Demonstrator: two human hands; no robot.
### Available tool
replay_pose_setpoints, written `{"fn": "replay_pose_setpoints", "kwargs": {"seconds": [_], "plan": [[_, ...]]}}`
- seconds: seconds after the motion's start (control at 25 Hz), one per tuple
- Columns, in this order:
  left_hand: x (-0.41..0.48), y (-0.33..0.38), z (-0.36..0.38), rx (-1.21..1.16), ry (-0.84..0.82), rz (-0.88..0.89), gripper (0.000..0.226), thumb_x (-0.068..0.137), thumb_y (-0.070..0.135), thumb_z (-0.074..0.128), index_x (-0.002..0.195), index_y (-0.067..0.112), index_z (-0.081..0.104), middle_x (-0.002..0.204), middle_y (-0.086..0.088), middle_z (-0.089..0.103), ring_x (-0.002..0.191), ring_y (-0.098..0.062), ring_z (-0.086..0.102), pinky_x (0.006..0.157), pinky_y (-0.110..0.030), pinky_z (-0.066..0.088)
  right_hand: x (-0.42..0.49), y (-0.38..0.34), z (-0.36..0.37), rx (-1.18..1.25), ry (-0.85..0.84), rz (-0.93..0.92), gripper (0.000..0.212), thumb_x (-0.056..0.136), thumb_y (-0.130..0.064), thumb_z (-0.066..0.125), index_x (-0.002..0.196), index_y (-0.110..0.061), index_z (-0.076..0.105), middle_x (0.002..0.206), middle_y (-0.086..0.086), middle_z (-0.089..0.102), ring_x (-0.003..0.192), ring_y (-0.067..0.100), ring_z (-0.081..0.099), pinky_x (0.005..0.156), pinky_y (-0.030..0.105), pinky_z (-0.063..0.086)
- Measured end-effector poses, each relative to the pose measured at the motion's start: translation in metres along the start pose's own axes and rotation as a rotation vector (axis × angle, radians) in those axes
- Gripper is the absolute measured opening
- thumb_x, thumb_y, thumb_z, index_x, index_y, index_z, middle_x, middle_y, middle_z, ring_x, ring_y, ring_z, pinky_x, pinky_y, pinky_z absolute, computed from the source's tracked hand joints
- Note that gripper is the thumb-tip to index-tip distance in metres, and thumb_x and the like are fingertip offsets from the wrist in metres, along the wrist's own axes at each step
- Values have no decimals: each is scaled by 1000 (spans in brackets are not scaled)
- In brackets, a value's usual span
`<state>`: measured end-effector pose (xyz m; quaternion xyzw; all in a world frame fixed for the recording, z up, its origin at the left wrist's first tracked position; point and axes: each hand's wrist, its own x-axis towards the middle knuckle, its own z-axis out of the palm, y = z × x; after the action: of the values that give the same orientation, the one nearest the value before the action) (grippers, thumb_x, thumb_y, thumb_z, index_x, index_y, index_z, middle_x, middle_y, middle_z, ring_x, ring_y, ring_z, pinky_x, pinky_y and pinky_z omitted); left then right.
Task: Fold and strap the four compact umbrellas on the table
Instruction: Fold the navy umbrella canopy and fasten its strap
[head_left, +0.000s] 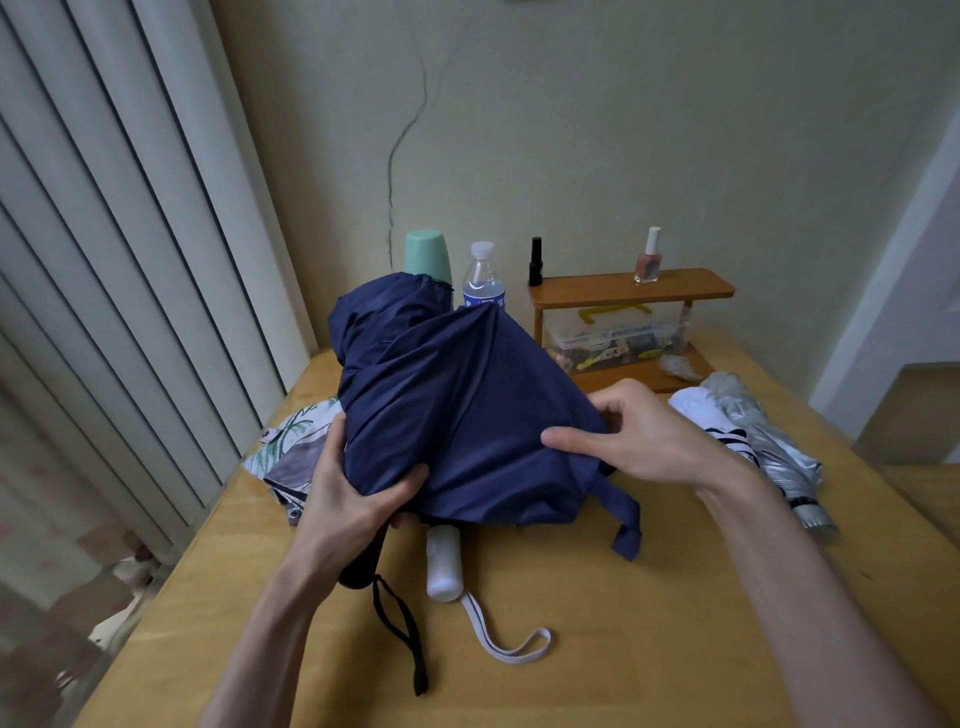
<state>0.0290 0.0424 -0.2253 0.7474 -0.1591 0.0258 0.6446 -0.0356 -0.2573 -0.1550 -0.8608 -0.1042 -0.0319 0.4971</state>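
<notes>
The left hand (358, 499) grips one crumpled navy-blue fabric umbrella (457, 405) near its handle; the right hand (644, 436) pinches its cloth.

2 bare forearms ran up from the bottom edge, angled inward. Left hand (358, 486) was wrapped round the lower end of the navy umbrella (457, 395), with the thumb across the front and the fingers curled round the far side (tips hidden). Right hand (649, 441) was on the same umbrella's right side, back of hand up, thumb stretched out to the left, fingers bent and pinching the cloth. Hands were apart, not touching.
</notes>
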Motion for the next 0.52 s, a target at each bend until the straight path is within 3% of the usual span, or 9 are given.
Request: {"fn": "replay_pose_setpoints", "kwargs": {"seconds": [0.04, 0.08, 0.16, 0.24, 0.4, 0.52], "plan": [[1, 0, -1, -1, 0, 2, 113, 54, 62, 98, 151, 47, 40, 142, -1, 60, 121, -52, 63, 100, -67, 55, -2, 0, -4, 27, 25, -15, 24, 88, -28, 82, 71, -14, 75, 67, -13, 72, 65, 1, 67, 61, 19, 50], [1, 0, 0, -3, 3, 17, 103, 58, 57, 99, 145, 50, 44, 140, 4, 61, 121, -45, 66, 100, -62, 56, -3, 0, -8, 42, 60, -23, 18, 83, -29, 85, 84, -11, 81, 81, -8, 79, 79, 5, 75, 69, 23, 59], [0, 3, 2, -2, 6, 52, 90, 66, 42, 100, 136, 53, 44, 135, 20, 59, 120, -7, 67, 104, -41, 57, -3, 4, -11, 29, 159, -33, 36, 72, -32, 91, 95, -6, 81, 93, 1, 82, 91, 15, 79, 81, 37, 65], [0, 4, 3, 2, 6, 46, 92, 67, 39, 99, 138, 49, 42, 135, 25, 56, 117, 10, 62, 106, -30, 53, 0, 10, -12, 38, 296, -29, 43, 66, -30, 94, 88, 2, 73, 89, 9, 80, 87, 22, 78, 79, 41, 64], [1, 0, -2, -5, 47, 16, 106, 54, 58, 94, 145, 50, 42, 142, 18, 58, 126, -10, 64, 108, -48, 55, -1, 19, -19, 286, 280, 8, 36, 76, -18, 86, 108, -6, 75, 108, 7, 80, 105, 24, 76, 90, 32, 63], [1, 3, 1, -7, 72, 33, 89, 62, 49, 98, 134, 53, 45, 137, 20, 58, 121, -2, 65, 102, -38, 57, 3, 16, -13, 341, 310, -35, 40, 87, 1, 79, 123, -15, 74, 118, 0, 79, 115, 16, 73, 102, 28, 57]]}}
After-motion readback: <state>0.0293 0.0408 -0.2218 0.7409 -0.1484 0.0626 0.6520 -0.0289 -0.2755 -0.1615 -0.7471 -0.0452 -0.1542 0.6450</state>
